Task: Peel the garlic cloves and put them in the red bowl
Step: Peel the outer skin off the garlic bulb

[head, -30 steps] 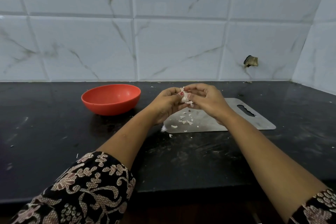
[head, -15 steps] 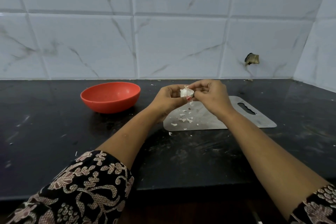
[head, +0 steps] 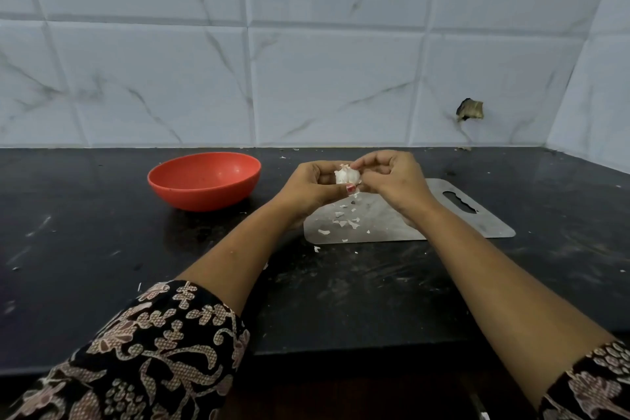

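Black counter [head: 102,249], marbled tile wall behind. Right hand [head: 392,177] pinches skin at the top of the garlic [head: 347,176]; left hand [head: 306,186] grips it from below. The garlic sits higher and more exposed than a second ago, above the board [head: 392,222] with its peel scraps [head: 341,223]. Peeling looks unfinished. Red bowl [head: 204,181], left of the hands, shows no cloves.

The small white garlic piece [head: 347,176], its papery skin ragged at the top, is held up off the black counter [head: 85,232], pinched between the fingers of the left hand [head: 313,187] and the right hand [head: 392,177]. The round red plastic bowl [head: 204,181] stands upright on the counter to its left, well apart from it.
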Demonstrator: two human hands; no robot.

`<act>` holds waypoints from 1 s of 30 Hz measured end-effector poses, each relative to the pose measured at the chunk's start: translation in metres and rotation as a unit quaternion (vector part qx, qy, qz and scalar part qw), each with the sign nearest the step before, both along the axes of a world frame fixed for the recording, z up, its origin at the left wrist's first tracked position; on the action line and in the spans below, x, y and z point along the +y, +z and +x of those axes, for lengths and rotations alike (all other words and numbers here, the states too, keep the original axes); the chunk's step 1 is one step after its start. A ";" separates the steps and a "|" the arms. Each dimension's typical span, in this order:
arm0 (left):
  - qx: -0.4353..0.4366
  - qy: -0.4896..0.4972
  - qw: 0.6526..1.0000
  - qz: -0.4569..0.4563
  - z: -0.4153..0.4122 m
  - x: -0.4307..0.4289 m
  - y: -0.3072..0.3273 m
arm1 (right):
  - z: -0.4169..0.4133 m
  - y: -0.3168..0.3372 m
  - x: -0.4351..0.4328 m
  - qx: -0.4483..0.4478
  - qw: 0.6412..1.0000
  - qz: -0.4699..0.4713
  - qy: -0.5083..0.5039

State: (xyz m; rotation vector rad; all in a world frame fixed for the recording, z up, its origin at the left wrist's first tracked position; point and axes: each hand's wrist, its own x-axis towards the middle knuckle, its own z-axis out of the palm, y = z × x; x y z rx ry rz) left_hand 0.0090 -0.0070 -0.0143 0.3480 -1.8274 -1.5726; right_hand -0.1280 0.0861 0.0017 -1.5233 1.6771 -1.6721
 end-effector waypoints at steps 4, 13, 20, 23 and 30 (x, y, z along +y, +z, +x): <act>0.004 0.000 1.000 0.004 0.000 0.002 0.000 | 0.001 0.002 0.001 -0.037 0.999 0.016 0.017; -0.012 -0.014 1.000 0.026 0.000 0.002 0.001 | -0.001 0.001 0.001 -0.038 0.999 0.013 0.032; 0.001 -0.024 0.999 0.040 -0.001 0.005 0.002 | -0.001 0.002 0.001 -0.044 0.999 -0.008 0.010; -0.008 -0.014 1.000 0.007 0.000 0.004 0.001 | 0.002 0.001 -0.002 -0.086 0.996 0.012 0.005; -0.049 -0.026 0.998 -0.036 0.002 0.010 0.002 | -0.003 -0.002 -0.003 -0.043 0.997 0.058 0.003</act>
